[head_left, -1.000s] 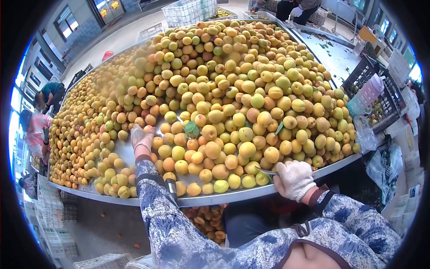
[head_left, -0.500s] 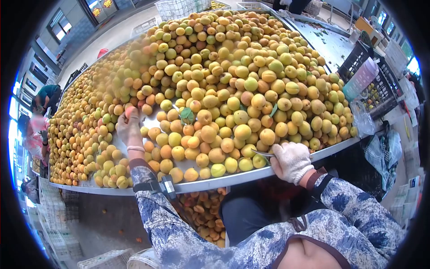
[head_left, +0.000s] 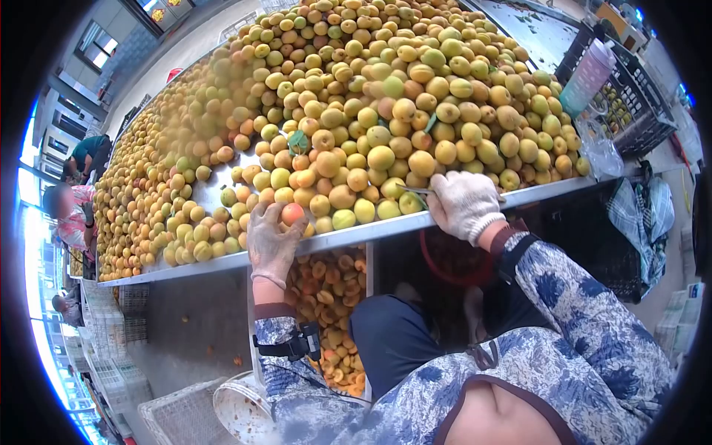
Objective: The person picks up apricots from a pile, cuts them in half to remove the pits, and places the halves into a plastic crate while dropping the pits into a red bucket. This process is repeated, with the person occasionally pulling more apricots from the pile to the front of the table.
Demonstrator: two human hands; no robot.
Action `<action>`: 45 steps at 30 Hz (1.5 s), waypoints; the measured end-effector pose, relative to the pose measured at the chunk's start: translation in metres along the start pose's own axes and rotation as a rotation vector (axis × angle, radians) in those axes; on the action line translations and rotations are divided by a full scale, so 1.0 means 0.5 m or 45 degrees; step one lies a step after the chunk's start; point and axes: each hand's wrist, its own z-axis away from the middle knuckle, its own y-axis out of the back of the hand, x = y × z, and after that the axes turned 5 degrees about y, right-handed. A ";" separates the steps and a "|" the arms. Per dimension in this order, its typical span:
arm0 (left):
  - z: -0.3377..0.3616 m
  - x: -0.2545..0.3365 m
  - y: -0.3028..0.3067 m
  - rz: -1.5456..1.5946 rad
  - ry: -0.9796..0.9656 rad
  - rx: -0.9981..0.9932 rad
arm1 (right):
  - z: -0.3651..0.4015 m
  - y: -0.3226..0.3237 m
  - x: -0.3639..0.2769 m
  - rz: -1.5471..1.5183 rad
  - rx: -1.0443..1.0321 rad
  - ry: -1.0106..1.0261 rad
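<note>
A wide metal table (head_left: 185,270) bears a large heap of yellow and orange apricots (head_left: 356,96). At its front edge my gloved left hand (head_left: 273,241) holds a reddish apricot (head_left: 292,214) between thumb and fingers. Farther right, my right hand (head_left: 466,204) in a white knit glove is closed round a tool with a thin metal blade (head_left: 417,190). The blade points left over the fruit by the edge; the handle is hidden in the glove. A green leaf (head_left: 298,142) lies among the apricots.
Below the table is a container of halved apricots (head_left: 337,297), with a white bucket (head_left: 241,404) and a pale crate (head_left: 178,415) nearby. A black crate (head_left: 638,111) and a bottle (head_left: 588,78) stand at the right. Other people (head_left: 70,215) are at the far left.
My left hand has come back from the heap to the table's front edge with the reddish apricot. My right hand still grips the bladed tool. The view has tilted downward.
</note>
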 end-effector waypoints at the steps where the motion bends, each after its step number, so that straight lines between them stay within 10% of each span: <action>1: 0.018 0.004 0.000 -0.024 0.020 -0.022 | 0.002 -0.002 0.002 -0.004 0.020 0.008; 7: 0.067 0.033 -0.014 0.013 0.093 0.022 | 0.020 -0.004 0.005 -0.032 0.069 -0.052; 11: 0.147 0.081 0.016 0.890 0.372 0.301 | 0.047 -0.025 0.011 -0.031 0.277 0.039; 16: 0.316 0.143 0.043 2.089 0.643 -0.138 | 0.098 0.022 0.011 -0.115 0.388 0.272; 20: 0.396 0.177 0.015 2.498 0.668 -0.477 | 0.179 -0.015 0.008 -0.833 0.656 -0.062; 23: 0.420 0.244 0.006 2.479 0.718 -0.549 | 0.283 0.095 -0.021 -2.071 -0.039 -1.008; 25: 0.425 0.277 -0.015 2.454 0.666 -0.664 | 0.323 0.119 -0.034 -2.119 -0.231 -1.320; 33: 0.457 0.411 -0.036 2.231 0.503 -0.892 | 0.408 0.206 -0.078 -2.194 0.113 -0.605; 41: 0.514 0.482 -0.011 1.876 -0.063 -1.067 | 0.435 0.204 -0.055 -2.056 0.105 -0.649; 45: 0.508 0.456 -0.003 1.949 0.275 -1.164 | 0.433 0.183 -0.066 -1.899 0.167 -0.558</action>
